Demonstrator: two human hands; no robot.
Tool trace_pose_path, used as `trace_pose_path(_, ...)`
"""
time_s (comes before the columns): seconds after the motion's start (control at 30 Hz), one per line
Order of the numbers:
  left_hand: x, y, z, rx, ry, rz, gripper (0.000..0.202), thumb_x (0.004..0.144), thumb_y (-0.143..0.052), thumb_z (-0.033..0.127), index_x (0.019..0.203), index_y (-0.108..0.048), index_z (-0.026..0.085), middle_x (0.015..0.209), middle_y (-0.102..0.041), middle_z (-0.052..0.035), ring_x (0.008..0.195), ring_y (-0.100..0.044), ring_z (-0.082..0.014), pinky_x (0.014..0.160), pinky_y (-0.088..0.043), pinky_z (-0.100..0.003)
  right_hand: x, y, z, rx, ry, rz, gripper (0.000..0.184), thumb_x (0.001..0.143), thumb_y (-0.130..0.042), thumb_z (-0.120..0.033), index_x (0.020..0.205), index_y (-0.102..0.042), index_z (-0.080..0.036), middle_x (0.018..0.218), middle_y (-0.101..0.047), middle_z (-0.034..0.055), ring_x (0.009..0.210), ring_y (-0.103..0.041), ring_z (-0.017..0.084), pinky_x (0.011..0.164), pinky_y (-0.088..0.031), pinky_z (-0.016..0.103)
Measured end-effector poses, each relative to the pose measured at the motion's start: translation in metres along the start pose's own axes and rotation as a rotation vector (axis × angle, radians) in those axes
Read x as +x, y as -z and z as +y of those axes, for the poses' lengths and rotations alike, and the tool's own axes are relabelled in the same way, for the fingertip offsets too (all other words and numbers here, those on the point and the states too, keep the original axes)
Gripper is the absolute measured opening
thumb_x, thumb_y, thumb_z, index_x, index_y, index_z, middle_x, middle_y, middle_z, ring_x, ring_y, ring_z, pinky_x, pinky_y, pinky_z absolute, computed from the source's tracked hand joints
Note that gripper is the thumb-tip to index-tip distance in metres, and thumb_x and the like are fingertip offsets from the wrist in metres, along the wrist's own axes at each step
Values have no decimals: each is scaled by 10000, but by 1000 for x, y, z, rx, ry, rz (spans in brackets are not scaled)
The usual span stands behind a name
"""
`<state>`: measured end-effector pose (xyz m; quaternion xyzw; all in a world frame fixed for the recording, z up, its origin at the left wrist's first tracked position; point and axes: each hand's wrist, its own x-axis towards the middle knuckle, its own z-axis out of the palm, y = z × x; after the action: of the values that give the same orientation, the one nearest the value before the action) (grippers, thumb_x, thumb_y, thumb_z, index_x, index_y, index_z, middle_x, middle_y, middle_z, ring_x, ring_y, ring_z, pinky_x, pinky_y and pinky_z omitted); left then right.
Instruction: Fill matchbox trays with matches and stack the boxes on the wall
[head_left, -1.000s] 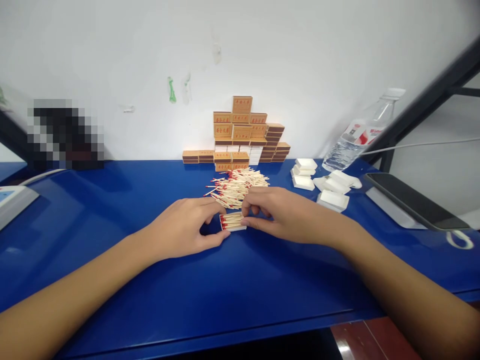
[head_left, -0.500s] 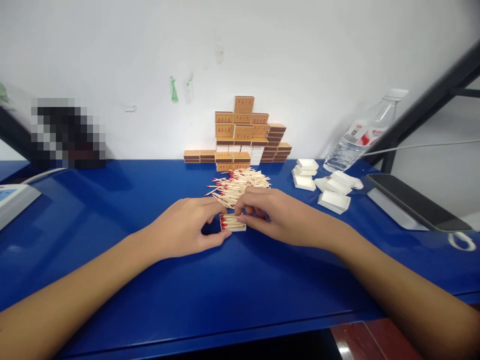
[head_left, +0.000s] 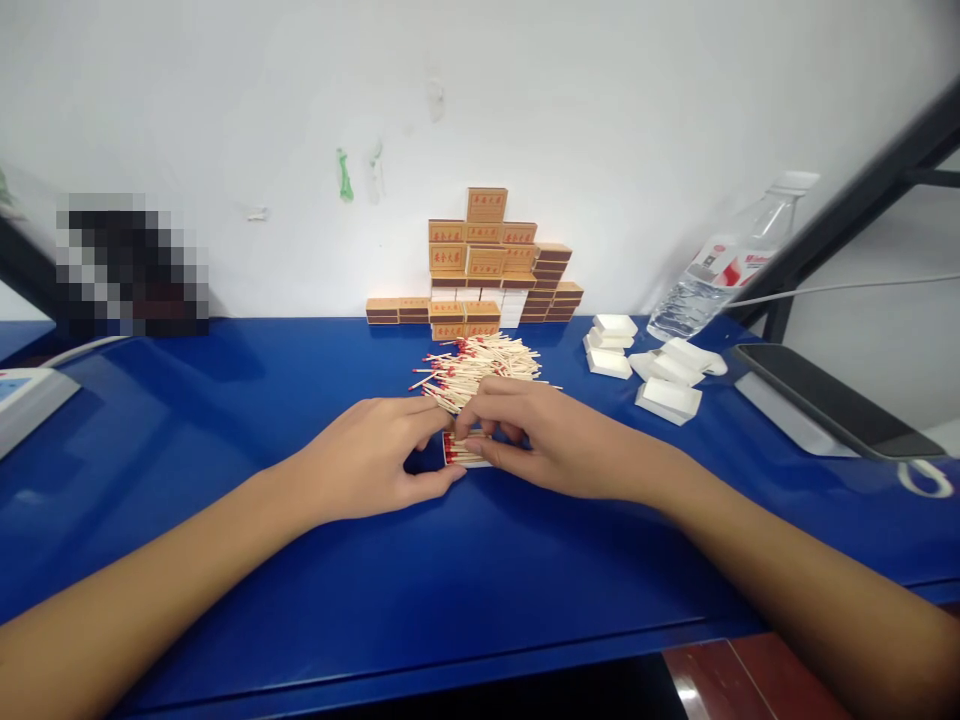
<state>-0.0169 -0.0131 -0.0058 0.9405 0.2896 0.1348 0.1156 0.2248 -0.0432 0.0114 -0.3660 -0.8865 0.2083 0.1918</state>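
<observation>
A small white matchbox tray (head_left: 478, 463) lies on the blue table, with red-headed matches (head_left: 454, 449) laid side by side in it. My left hand (head_left: 382, 450) grips the tray's left end between thumb and fingers. Over the tray's right part is my right hand (head_left: 517, 430), thumb and fingertips pinched together at the matches; whether a match is between them is hidden. Just behind the hands spreads a loose pile of matches (head_left: 487, 365), most of their red heads pointing left.
Orange matchboxes (head_left: 486, 262) are stacked against the wall behind the pile. White empty trays (head_left: 669, 398) lie at the right, near a leaning water bottle (head_left: 694, 285) and a propped phone (head_left: 832, 400). A white device (head_left: 34, 405) sits at the left edge.
My right hand has shifted slightly left and now covers more of the tray. My left hand stays at the tray's left end.
</observation>
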Motion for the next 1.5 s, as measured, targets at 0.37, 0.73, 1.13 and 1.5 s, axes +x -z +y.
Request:
trace_pose_path(0.37, 1, 1, 0, -5, 9, -10, 275, 958, -647, 448, 890, -623, 183, 799, -626, 14, 678, -561, -137, 604, -379, -282, 0, -2, 2, -20, 24, 15, 97, 972, -639, -166, 992, -731, -193, 904, -616, 19, 772, -541, 137, 710, -419, 280)
trace_pose_path(0.73, 0, 0, 1, -7, -23, 38, 245, 947, -669, 410, 1051, -729, 197, 794, -641, 17, 666, -571, -134, 611, -378, -277, -3, 36, 44, -369, -206, 188, 101, 924, -637, -205, 856, -708, -181, 792, -659, 36, 710, -558, 168, 665, -362, 302)
trace_pose_path(1.13, 1, 2, 1, 12, 8, -15, 252, 949, -663, 419, 1053, -713, 196, 807, -653, 10, 658, -572, -143, 617, -384, -284, 9, -10, 38, -213, -76, 236, 176, 985, -671, -366, 995, -609, -201, 906, -621, 29, 793, -541, 171, 707, -395, 307)
trace_pose_path(1.5, 0, 2, 0, 15, 17, -14, 263, 948, -653, 437, 1036, -713, 196, 797, -657, 8, 663, -575, -144, 618, -386, -285, 7, -4, 42, -286, -183, 134, 167, 1014, -626, -259, 871, -559, -202, 904, -626, 47, 803, -555, 187, 723, -401, 316)
